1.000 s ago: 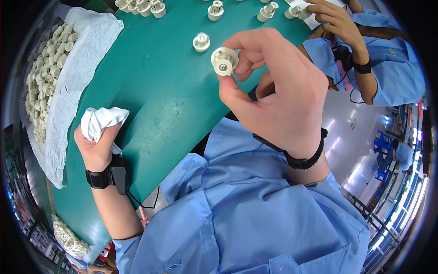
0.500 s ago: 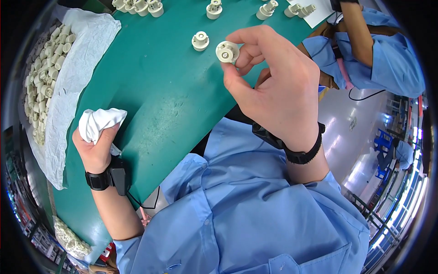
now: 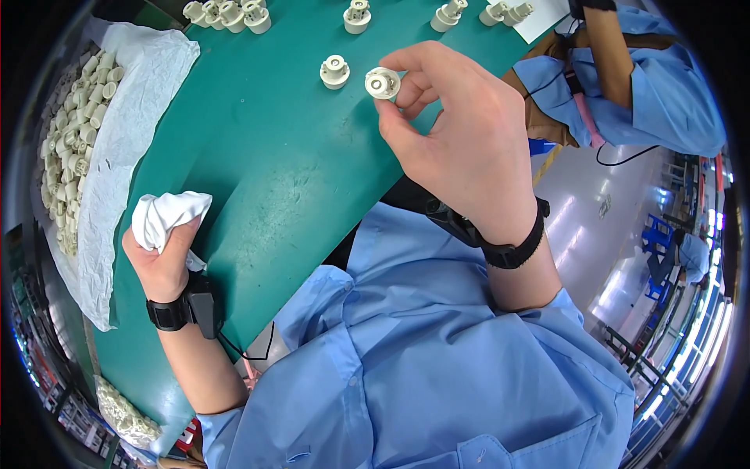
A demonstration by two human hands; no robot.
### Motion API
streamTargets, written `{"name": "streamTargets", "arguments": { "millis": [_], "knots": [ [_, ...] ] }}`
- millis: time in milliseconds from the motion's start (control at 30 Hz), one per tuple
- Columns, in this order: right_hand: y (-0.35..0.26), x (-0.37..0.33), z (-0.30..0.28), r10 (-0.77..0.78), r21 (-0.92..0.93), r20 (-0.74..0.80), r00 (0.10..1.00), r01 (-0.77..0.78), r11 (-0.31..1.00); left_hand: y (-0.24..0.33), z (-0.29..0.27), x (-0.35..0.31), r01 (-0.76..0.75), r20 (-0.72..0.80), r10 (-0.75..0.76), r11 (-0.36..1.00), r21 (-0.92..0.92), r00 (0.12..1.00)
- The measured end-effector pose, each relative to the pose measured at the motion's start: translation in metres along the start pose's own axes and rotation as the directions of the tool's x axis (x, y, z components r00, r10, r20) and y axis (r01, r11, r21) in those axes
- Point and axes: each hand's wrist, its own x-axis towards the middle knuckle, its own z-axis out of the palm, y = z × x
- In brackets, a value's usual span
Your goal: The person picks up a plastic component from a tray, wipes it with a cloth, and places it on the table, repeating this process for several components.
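Between the thumb and fingers of my right hand (image 3: 469,133) is a round cream plastic fitting (image 3: 382,83), its stepped end and small centre hole facing up. A similar cream fitting (image 3: 334,72) stands upright on the green table just left of it. My left hand (image 3: 160,262) is closed around a bunched white cloth (image 3: 170,217), over the left part of the table and well away from the fittings. Both wrists wear black straps, the left one with a black box on it.
Several like fittings (image 3: 231,16) stand along the far edge of the green table (image 3: 273,180). At the left, a pile of cream parts (image 3: 78,141) lies by a pale sheet (image 3: 141,102). A clear bag of parts (image 3: 125,414) sits near left. Another person (image 3: 664,94) sits at far right.
My right hand has shifted slightly left and up with the fitting, which has tilted a little. My left hand still holds the cloth, almost in place. The whole view has shifted slightly.
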Motion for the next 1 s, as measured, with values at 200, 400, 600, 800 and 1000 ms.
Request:
{"name": "streamTargets", "arguments": {
  "millis": [200,400,600,800,1000],
  "knots": [
    [0.002,-0.002,-0.001,0.034,0.048,0.027,0.999,-0.035,0.998,0.001,-0.002,-0.001,-0.002,0.019,0.002,1.0,0.022,1.0],
    [0.003,0.001,-0.004,0.076,0.058,0.039,0.996,-0.078,0.995,0.002,0.0,0.0,-0.008,0.003,0.008,1.0,0.005,1.0],
    [0.004,0.006,-0.002,0.088,0.083,0.037,0.995,-0.091,0.992,0.003,-0.002,0.003,-0.005,0.015,0.005,1.0,0.017,1.0],
    [0.018,0.011,0.008,0.05,0.106,0.013,0.999,-0.052,0.993,0.007,0.005,0.0,-0.009,0.013,0.009,1.0,-0.019,1.0],
    [0.036,0.02,0.016,0.087,0.0,0.117,0.989,-0.087,0.996,0.006,0.006,0.003,0.023,0.026,-0.023,1.0,-0.02,0.999]
  ]
}}
